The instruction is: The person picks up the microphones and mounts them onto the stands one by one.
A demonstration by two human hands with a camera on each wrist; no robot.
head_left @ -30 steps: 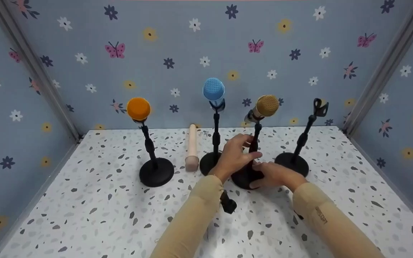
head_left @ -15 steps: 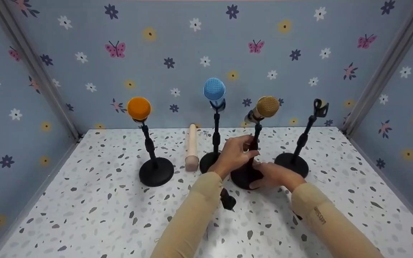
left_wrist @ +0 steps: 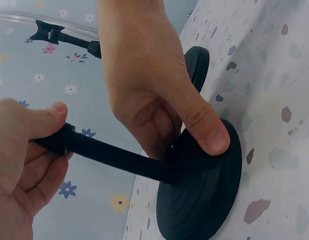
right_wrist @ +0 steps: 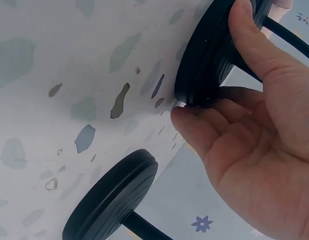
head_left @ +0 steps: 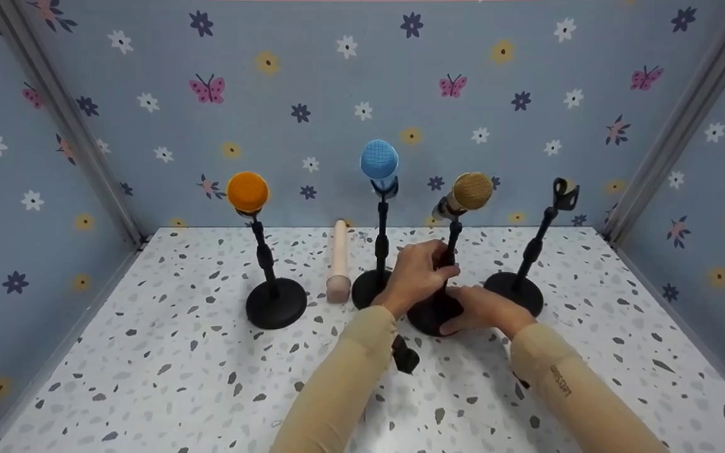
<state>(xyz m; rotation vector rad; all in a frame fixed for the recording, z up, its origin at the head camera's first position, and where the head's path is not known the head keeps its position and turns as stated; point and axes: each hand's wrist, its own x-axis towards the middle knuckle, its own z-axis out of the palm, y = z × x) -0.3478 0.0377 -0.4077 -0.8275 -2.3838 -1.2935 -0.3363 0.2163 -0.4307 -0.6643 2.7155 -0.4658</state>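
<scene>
A gold-headed microphone (head_left: 472,191) sits tilted in the clip of a black desk microphone stand (head_left: 428,314), right of centre in the head view. My left hand (head_left: 414,277) grips the thick collar of that stand's pole, thumb and fingers curled round it in the left wrist view. Lower down, my right hand (head_left: 479,309) holds the round base (left_wrist: 204,185) by its edge. Its thumb lies on top of the base, with fingers at the rim (right_wrist: 194,97). The base appears to rest on the speckled table, and the hands hide part of the pole.
To the left stand an orange-headed microphone (head_left: 248,191) and a blue-headed microphone (head_left: 379,159), each on a black stand. Between them lies a beige microphone-like stick (head_left: 338,261). A stand with a bare clip (head_left: 565,195) is at right. A small black piece (head_left: 405,357) shows beside my left sleeve.
The head view has shifted slightly, so everything sits a little lower. Both hands keep their hold on the stand with no clear movement.
</scene>
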